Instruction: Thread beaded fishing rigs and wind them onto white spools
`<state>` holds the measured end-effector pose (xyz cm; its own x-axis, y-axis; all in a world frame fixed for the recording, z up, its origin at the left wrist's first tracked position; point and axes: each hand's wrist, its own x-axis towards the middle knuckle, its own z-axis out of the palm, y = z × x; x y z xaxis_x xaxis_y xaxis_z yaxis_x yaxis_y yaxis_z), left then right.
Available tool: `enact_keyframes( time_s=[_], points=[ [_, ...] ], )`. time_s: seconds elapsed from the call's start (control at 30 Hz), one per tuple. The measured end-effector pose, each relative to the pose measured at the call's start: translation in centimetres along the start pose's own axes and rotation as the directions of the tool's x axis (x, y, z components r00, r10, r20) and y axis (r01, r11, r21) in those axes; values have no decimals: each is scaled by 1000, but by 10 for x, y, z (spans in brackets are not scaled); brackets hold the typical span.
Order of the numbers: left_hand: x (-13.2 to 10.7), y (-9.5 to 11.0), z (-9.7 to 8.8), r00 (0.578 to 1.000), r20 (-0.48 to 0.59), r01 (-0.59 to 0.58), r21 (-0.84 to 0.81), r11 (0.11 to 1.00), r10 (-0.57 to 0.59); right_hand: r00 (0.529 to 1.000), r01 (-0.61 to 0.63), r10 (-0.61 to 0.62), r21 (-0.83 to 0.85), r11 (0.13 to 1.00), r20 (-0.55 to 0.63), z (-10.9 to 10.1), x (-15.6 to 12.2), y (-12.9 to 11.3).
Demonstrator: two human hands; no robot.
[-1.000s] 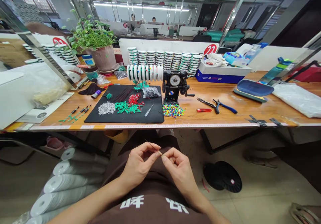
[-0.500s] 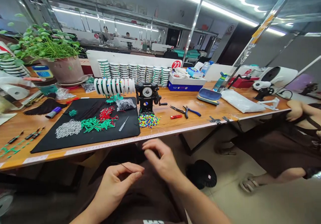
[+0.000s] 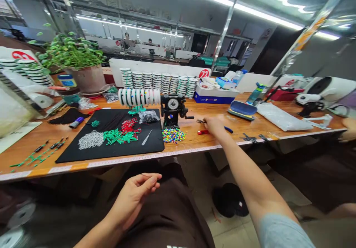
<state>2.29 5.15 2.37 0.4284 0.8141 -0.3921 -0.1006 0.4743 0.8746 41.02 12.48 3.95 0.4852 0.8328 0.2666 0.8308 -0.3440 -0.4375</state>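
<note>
Blue-handled pliers (image 3: 228, 129) sit under the right hand (image 3: 214, 125), grip unclear, beside a red cutter (image 3: 203, 132).

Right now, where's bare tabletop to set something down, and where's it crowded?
Bare wood shows between the right hand and the blue case. The black mat and the coloured bead pile beside the crank machine are crowded.

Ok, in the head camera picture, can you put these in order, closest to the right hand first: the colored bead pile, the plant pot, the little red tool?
Starting from the right hand:
1. Little red tool, just left of the hand.
2. Colored bead pile, farther left.
3. Plant pot, far left, toward the back.
</note>
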Motion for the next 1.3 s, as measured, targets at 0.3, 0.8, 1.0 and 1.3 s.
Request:
enact_keyframes(
  time_s=[0.3, 0.8, 1.0, 1.3],
  points=[
    [-4, -10, 3, 997, 23, 83, -198, 977, -80, 962, 8, -203, 718, 696, 185, 4, -150, -55],
    [-4, -25, 6, 983, 109, 174, -296, 939, -148, 897, 108, -363, 670, 734, 254, 52, -272, -107],
    [-4, -29, 4, 984, 91, 175, -282, 943, -156, 918, 178, -360, 644, 744, 163, 52, -275, -109],
    [-4, -26, 8, 971, 100, 238, -351, 906, -216, 922, 305, -385, 566, 766, 25, 58, -284, -113]
  ],
)
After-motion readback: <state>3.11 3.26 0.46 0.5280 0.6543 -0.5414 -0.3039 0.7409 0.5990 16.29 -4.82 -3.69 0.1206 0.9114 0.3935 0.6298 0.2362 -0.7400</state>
